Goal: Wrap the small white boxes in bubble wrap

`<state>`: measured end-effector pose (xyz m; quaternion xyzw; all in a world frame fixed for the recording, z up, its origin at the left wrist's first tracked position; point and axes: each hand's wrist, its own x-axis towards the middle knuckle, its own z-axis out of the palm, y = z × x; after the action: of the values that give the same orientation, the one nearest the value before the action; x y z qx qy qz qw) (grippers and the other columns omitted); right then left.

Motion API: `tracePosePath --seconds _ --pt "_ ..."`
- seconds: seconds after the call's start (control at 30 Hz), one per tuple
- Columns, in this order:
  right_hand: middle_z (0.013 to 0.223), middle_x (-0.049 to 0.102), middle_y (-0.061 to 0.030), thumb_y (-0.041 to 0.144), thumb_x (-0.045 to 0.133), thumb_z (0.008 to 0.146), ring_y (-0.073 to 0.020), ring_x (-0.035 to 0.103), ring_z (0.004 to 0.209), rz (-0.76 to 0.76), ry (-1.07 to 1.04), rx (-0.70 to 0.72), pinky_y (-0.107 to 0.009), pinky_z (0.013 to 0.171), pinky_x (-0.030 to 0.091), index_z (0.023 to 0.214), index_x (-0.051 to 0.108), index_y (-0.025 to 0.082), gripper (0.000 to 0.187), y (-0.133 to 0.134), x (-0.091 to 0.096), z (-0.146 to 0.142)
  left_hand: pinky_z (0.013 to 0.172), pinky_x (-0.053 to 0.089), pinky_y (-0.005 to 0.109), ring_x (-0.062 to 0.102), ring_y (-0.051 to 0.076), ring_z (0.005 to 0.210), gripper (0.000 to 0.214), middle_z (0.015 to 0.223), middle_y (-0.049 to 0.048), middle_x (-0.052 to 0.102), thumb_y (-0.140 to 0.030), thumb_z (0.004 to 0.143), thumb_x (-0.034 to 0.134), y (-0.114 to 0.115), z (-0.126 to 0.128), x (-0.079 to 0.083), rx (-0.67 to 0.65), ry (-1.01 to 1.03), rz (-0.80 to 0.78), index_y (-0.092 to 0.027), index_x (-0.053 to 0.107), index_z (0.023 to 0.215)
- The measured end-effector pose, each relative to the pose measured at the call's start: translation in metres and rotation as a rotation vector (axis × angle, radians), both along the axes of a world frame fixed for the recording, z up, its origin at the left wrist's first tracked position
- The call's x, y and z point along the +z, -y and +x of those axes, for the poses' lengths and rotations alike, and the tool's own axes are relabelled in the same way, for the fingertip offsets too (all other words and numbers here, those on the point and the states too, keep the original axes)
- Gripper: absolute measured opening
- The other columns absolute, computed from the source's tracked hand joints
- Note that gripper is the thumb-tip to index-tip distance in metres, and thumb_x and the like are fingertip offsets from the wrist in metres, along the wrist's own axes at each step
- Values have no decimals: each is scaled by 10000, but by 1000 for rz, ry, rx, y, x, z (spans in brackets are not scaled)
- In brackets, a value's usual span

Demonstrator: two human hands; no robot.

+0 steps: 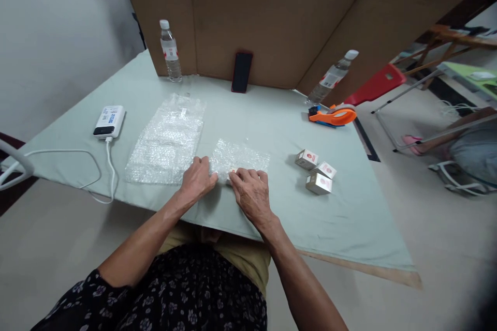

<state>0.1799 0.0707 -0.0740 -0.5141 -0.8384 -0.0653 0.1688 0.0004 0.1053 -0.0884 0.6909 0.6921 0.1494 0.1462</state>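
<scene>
A small sheet of bubble wrap [243,158] lies on the pale green table [272,124] near its front edge. My left hand [197,178] and my right hand [251,192] both rest on its near edge, fingers curled and pinching the wrap around a small item that shows only as a pale sliver between them. A larger stack of bubble wrap sheets [167,139] lies to the left of my left hand. Three small white and tan boxes [316,170] sit to the right of my right hand.
An orange tape dispenser [334,115] sits at the right rear. A white power bank [109,121] with a cable lies at the left. Two water bottles [170,51] [332,78] and a dark phone [241,72] stand against a cardboard screen [272,15].
</scene>
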Motion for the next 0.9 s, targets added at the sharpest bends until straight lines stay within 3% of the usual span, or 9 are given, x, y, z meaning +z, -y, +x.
tracePosePath --seconds 0.23,0.47,0.67,0.77,0.9 --pt "935 677 -49 191 497 984 -208 493 832 19 7 22 -398 842 278 1033 648 228 163 -2 -1 2 685 456 322 669 277 800 291 795 119 696 -443 767 632 -17 -4 3 51 -25 -167 -187 590 898" --pt "938 676 -50 205 500 988 -212 498 833 24 5 19 -403 834 280 1030 649 226 157 -3 -2 2 578 369 281 526 166 593 237 578 1 552 -322 722 594 -24 -7 14 -25 145 -247 -207 488 543" --pt "905 674 -56 187 499 976 -218 494 818 14 57 26 -402 812 280 995 653 227 161 -5 1 0 548 402 239 475 114 561 95 566 -51 494 -207 660 570 -18 15 14 52 576 -156 -198 487 614" --pt "920 685 -60 180 503 966 -225 511 826 11 42 30 -408 816 286 982 651 219 154 -5 1 0 512 422 218 491 99 531 60 570 -57 494 -185 658 568 -17 27 12 34 819 -227 -191 512 679" --pt "914 697 -51 131 527 916 -220 549 833 -13 -21 24 -394 841 305 996 623 193 139 -2 4 3 515 457 225 516 92 503 51 579 -35 540 -172 689 598 -17 27 17 -33 998 -386 -164 592 738"
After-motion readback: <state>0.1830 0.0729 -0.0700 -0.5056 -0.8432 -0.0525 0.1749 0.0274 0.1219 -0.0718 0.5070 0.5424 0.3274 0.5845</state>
